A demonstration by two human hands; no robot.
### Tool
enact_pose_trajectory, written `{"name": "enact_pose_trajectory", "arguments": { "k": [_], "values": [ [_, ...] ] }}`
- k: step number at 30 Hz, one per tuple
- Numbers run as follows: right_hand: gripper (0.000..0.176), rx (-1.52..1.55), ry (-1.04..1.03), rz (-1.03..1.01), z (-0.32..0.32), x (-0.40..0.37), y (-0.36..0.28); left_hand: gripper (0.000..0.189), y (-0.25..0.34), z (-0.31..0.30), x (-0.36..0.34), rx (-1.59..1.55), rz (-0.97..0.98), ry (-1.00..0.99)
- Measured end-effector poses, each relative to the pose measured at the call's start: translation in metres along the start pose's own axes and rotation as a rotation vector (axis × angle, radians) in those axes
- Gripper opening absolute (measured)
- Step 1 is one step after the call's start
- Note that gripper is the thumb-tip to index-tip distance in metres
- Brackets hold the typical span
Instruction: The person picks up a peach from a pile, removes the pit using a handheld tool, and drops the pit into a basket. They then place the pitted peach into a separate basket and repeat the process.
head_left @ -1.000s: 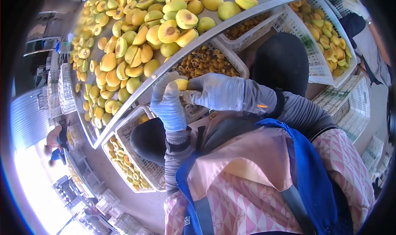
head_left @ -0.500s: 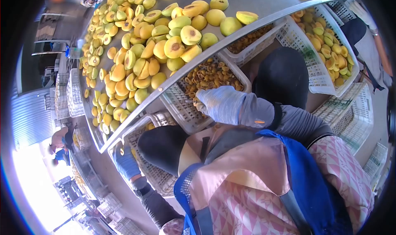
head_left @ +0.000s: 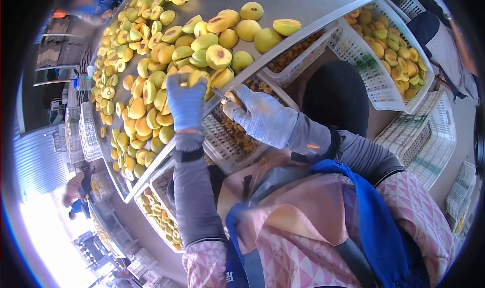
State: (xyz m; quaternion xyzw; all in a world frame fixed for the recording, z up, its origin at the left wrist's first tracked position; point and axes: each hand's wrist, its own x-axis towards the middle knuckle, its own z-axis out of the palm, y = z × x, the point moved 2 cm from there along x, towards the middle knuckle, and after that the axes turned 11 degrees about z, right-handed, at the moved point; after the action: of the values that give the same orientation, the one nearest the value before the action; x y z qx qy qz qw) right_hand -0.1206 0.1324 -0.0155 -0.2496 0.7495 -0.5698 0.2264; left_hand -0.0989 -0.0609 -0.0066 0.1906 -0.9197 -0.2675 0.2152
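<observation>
My left hand (head_left: 186,103), in a blue glove, is over the front of the fruit heap, its fingers closed round a yellow fruit half (head_left: 198,77). Just right of it my right hand (head_left: 265,117), gloved in grey-blue, grips a small pitting tool (head_left: 221,94) whose metal end points at the left hand. Halved yellow-green fruits (head_left: 151,103) cover the left of the metal table (head_left: 298,2). Under my right hand, a white crate (head_left: 283,97) holds small brown-orange pieces, partly hidden by the hand.
The table's raised metal rim (head_left: 323,21) runs diagonally before me. A crate of fruit halves (head_left: 399,68) stands at the right, with stacked crates (head_left: 422,136) below it. Another crate (head_left: 164,219) is at lower left. Co-workers (head_left: 96,2) are at upper left and far right.
My left hand has risen from the lower-left crate to the fruit on the table. My right hand has moved slightly up and left, from the crate of pieces toward the table rim.
</observation>
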Motion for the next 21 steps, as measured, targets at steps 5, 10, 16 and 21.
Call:
{"name": "enact_pose_trajectory", "arguments": {
  "k": [5, 10, 16, 21],
  "values": [
    [0.029, -0.013, 0.000, -0.121, 0.019, 0.000, -0.002, 0.033, 0.025, -0.013, -0.063, -1.100, -0.309, 0.215],
    [0.029, -0.129, -0.036, -0.139, 0.019, -0.011, -0.014, 0.044, 0.030, -0.013, -0.081, -1.217, -0.320, 0.305],
    [0.027, -0.230, 0.010, -0.248, 0.023, -0.021, -0.019, 0.048, 0.045, -0.019, -0.088, -0.801, -0.212, 0.325],
    [0.028, -0.217, -0.005, -0.280, 0.027, -0.024, -0.017, 0.044, 0.046, -0.026, -0.089, -0.345, 0.030, 0.309]
  ]
}}
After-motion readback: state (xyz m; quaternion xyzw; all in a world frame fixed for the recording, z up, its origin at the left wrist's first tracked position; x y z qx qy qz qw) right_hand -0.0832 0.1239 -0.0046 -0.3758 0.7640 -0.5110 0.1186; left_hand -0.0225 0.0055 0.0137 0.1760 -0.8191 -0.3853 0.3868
